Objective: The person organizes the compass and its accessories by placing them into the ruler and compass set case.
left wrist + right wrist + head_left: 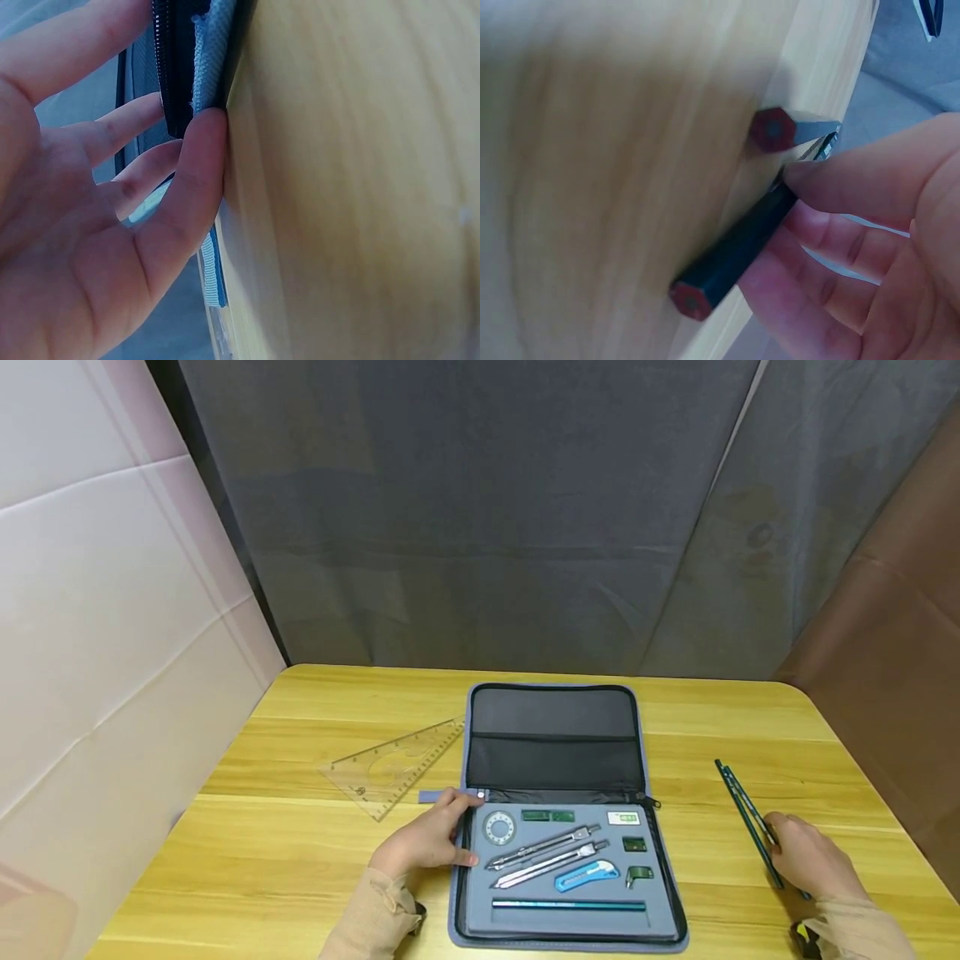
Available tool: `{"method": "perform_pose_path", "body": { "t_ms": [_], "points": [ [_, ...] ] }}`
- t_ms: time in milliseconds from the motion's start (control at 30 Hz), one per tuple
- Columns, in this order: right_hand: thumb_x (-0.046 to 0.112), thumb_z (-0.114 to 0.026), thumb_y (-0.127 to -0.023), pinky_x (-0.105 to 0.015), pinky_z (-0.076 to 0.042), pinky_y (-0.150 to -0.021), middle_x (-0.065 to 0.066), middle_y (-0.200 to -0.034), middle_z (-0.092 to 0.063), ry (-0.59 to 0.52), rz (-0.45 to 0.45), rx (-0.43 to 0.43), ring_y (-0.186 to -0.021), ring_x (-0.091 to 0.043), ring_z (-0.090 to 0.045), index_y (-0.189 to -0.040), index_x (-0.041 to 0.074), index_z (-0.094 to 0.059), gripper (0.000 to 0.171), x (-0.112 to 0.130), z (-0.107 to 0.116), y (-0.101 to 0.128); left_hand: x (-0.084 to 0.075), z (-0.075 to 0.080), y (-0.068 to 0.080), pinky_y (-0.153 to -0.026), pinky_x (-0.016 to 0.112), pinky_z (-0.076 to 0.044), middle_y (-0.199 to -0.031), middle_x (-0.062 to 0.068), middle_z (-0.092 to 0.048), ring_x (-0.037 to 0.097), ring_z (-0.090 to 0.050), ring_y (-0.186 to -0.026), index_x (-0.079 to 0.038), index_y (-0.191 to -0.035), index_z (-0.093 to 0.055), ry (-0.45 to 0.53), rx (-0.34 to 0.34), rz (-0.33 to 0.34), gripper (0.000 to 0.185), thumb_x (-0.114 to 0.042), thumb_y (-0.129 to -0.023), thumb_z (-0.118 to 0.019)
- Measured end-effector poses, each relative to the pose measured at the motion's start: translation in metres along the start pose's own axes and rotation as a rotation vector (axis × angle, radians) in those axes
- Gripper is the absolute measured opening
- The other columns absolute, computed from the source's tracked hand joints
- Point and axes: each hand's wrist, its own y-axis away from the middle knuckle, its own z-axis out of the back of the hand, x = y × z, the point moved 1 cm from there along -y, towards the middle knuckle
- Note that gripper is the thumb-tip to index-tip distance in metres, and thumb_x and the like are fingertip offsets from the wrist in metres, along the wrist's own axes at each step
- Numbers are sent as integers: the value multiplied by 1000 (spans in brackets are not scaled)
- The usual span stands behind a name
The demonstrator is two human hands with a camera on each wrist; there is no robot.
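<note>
My left hand (429,837) rests at the left side of an open zip case (453,910), with loosely bent fingers near the hinge and the thumb at the edge of its grey tray (570,925). In the left wrist view, the fingertips touch the case's fabric edge (214,60). At the right of the table, my right hand (817,860) pinches a dark green pencil (739,240) between thumb and fingers. A second dark pencil (750,828) lies beside it on the wood; its reddish end (772,129) shows in the right wrist view.
The tray holds two compasses (551,864), a blue utility knife (587,876), a green pencil (567,906), a round white-ringed piece (498,828) and several small items. A clear set square (397,764) lies left of the case. Dark cloth (480,527) hangs behind the table.
</note>
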Motion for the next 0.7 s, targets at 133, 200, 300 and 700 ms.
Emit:
{"method": "perform_pose_path", "body": {
  "t_ms": [133,200,300,700],
  "points": [
    [-5,-58,-76,-45,-45,-56,-17,-85,-61,-3,-3,1,-75,-32,-59,-107,-13,-52,33,1,1,0,0,0,0,-74,34,-39,-107,10,-38,19,-43,-81,-5,-128,-44,1,-1,0,68,-16,-69,-78],
    [-5,-57,-76,-45,-45,-56,-17,-85,-61,-3,-5,-3,-75,-32,-59,-108,-13,-52,33,1,1,0,0,0,0,-74,35,-39,-107,10,-38,19,-43,-81,-5,-128,-44,0,-2,0,68,-16,-69,-78],
    [-5,-57,-76,-46,-45,-57,-19,-87,-61,-2,-2,-7,-76,-34,-59,-108,-13,-52,34,1,2,1,0,0,0,-74,35,-39,-108,10,-38,19,-43,-81,-6,-128,-44,2,-1,1,68,-16,-69,-78],
    [-5,-57,-78,-36,-41,-50,-7,-76,-58,4,12,-46,-64,-19,-53,-111,-13,-50,34,10,7,4,0,0,0,-72,33,-39,-106,10,-38,18,-42,-79,-5,-128,-44,-1,-3,-7,68,-16,-70,-78]
  ]
}}
